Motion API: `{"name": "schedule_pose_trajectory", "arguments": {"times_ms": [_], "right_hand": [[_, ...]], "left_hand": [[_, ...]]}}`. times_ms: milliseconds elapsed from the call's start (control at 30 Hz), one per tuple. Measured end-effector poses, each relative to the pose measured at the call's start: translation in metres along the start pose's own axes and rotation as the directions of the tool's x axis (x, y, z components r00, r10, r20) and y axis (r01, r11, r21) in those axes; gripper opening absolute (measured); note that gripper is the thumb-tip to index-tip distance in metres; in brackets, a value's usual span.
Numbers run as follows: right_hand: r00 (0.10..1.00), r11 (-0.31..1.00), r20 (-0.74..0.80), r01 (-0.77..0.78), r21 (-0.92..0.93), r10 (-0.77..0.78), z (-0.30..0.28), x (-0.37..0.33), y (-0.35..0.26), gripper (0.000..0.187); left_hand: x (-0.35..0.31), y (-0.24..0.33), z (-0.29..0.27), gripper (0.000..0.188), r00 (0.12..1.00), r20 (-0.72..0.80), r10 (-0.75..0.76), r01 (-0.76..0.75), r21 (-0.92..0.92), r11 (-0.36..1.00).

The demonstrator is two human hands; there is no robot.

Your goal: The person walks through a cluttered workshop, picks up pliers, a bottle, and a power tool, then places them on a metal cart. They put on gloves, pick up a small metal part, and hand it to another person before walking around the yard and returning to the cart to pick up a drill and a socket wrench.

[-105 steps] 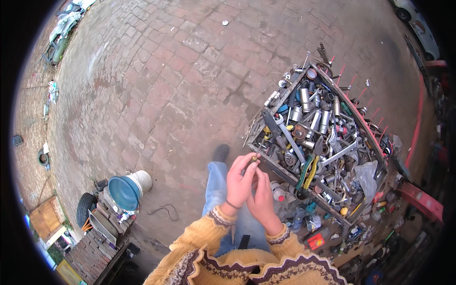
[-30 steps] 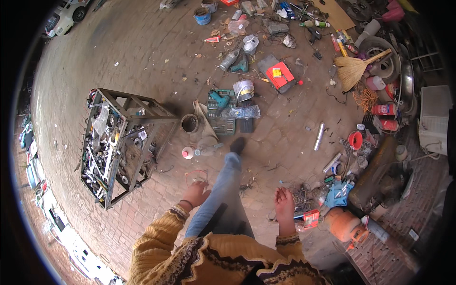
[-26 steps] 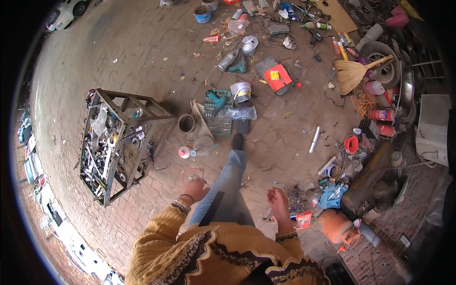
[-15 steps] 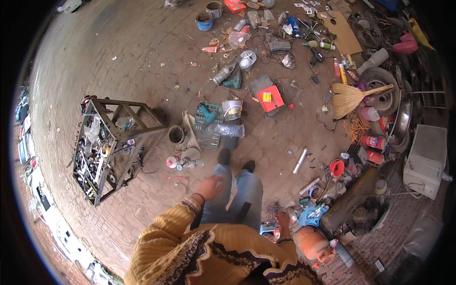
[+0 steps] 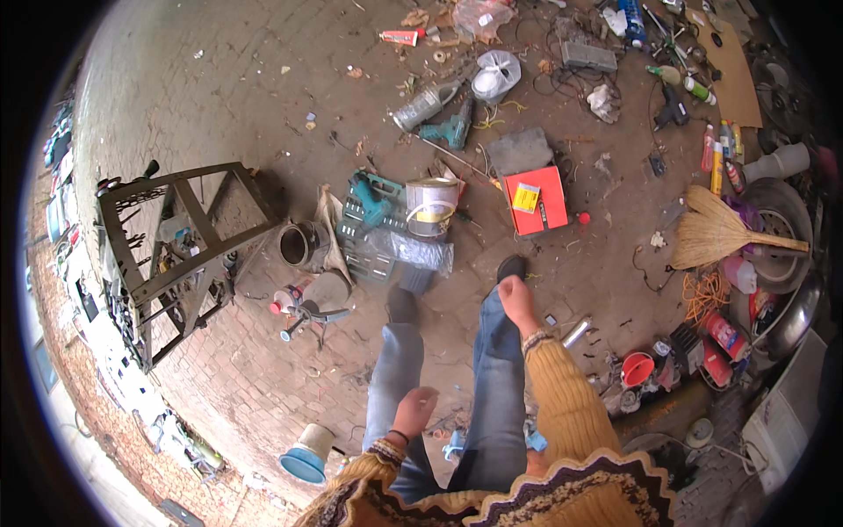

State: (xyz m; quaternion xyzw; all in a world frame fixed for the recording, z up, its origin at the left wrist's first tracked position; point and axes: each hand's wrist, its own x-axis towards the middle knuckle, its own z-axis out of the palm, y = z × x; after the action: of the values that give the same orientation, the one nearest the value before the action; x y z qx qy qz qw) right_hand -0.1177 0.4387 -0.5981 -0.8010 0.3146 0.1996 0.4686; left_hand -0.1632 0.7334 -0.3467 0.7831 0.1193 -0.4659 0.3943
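Note:
My left hand [image 5: 415, 411] is over my left thigh, with nothing seen in it and its fingers loosely apart. Farther forward, my right hand [image 5: 516, 301] hangs over my right shin, near the shoe [image 5: 512, 266]; its fingers are turned away and indistinct. Ahead of my feet lies a teal tool case [image 5: 366, 265] with a teal power drill [image 5: 371, 206] on it. A clear plastic-wrapped item [image 5: 421, 253] lies across the case, next to a pale bucket [image 5: 431, 208] with a wire handle. To its right is a red box [image 5: 549, 206] with a yellow packet [image 5: 526, 198] on top.
A metal frame [image 5: 198, 228] stands at left, near a dark open tin [image 5: 299, 244]. A straw broom [image 5: 729, 233], a tyre [image 5: 786, 228], orange cord [image 5: 705, 297] and a red bowl [image 5: 637, 370] crowd the right. Another teal drill [image 5: 452, 130] lies farther out.
My right hand has swung forward from the lower right to over my right shin. My right leg has moved forward. The view has shifted, and the orange gas cylinder no longer shows.

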Motion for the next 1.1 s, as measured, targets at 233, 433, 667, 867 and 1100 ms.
{"name": "schedule_pose_trajectory", "arguments": {"times_ms": [233,433,667,867,1100], "right_hand": [[0.973,0.984,0.23,0.05,-0.169,-0.01,0.065,0.157,0.015,0.016],[0.984,0.938,0.071,0.178,-0.297,-0.164,0.155,0.249,0.053,0.028],[0.901,0.746,0.082,0.401,-0.532,-0.425,0.178,0.258,0.05,0.032],[0.928,0.799,-0.158,0.194,-0.57,-0.338,0.137,0.274,0.029,0.034],[0.967,0.666,-0.253,-0.177,-0.725,-0.017,0.122,0.328,-0.004,0.044]], "left_hand": [[0.132,-0.028,0.098,0.023,0.962,0.184,-0.202,0.257,-0.36,0.897],[0.213,-0.079,0.118,0.019,0.979,0.019,-0.202,0.189,-0.451,0.872],[0.231,-0.08,0.085,0.016,0.982,0.007,-0.191,0.154,-0.623,0.767],[0.246,-0.089,0.069,0.016,0.964,-0.011,-0.266,0.181,-0.705,0.685],[0.247,-0.095,0.066,0.014,0.985,-0.011,-0.173,0.109,-0.739,0.665]]}}
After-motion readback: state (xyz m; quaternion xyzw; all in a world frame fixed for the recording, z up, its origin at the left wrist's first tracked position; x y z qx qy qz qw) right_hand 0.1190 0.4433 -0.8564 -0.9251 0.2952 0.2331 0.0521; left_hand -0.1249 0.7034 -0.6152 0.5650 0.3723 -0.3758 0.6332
